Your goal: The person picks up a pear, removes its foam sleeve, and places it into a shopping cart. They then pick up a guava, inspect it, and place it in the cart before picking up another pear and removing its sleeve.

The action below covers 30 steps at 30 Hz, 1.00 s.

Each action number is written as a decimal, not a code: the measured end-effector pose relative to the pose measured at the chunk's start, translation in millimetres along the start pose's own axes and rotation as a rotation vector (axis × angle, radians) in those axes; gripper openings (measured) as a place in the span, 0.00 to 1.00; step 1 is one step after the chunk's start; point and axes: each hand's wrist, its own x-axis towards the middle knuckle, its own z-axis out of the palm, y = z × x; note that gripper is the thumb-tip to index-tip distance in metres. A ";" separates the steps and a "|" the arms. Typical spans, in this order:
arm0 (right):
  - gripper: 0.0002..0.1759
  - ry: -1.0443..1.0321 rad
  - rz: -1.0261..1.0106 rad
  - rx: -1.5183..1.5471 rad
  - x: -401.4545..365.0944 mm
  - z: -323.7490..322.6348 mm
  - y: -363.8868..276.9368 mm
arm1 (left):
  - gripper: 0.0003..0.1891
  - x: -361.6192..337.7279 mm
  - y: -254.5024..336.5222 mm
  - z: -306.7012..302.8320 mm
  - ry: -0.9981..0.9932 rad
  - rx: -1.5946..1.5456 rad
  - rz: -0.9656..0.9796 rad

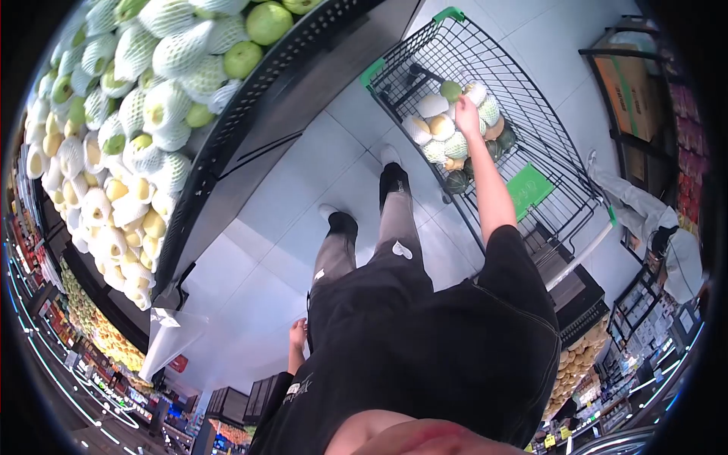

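My right hand reaches down into a black wire shopping cart with green corners. Its fingertips close on a round green fruit at the edge of the pile. Around it lie several fruits in white foam nets, some pale yellow or green. Dark green round produce sits at the near side of the heap. Low beside my body hangs my left hand, its fingers curled, with nothing visible in them.
A slanted black-edged display at left bears many foam-netted fruits. A green panel is on the cart. Another person in light clothing is at right, near shelves with cardboard boxes. Tiled floor lies between display and cart.
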 end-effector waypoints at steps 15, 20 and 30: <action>0.16 -0.164 -0.243 0.183 -353.7 96.3 -203.4 | 0.17 165.9 -47.1 -83.4 -0.023 -0.366 0.299; 0.15 -0.845 0.187 0.098 -384.6 147.9 -209.3 | 0.16 175.5 -93.4 -80.1 -0.002 -0.477 0.249; 0.17 -0.768 0.614 -0.027 -387.8 90.2 -153.3 | 0.15 212.0 -187.6 -27.1 0.037 -0.564 0.286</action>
